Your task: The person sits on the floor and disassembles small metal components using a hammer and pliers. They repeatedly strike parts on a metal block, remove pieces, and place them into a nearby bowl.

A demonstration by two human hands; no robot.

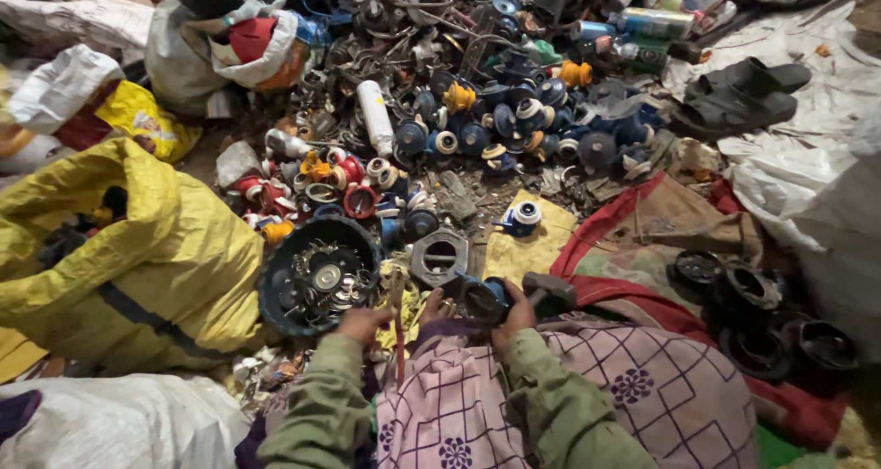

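Gripping one hammer (549,288), right hand (517,315); left hand (363,323) touches one tub (275,290).

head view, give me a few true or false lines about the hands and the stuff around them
1. The right hand grips a hammer. True.
2. The left hand rests inside the yellow sack. False: it is by the rim of the round black basin of metal scrap.
3. A pair of dark sandals lies at the upper right. True.
4. The basin is empty. False: it holds metal rings and discs.
5. A dark round part with blue on it sits between the hands. True.
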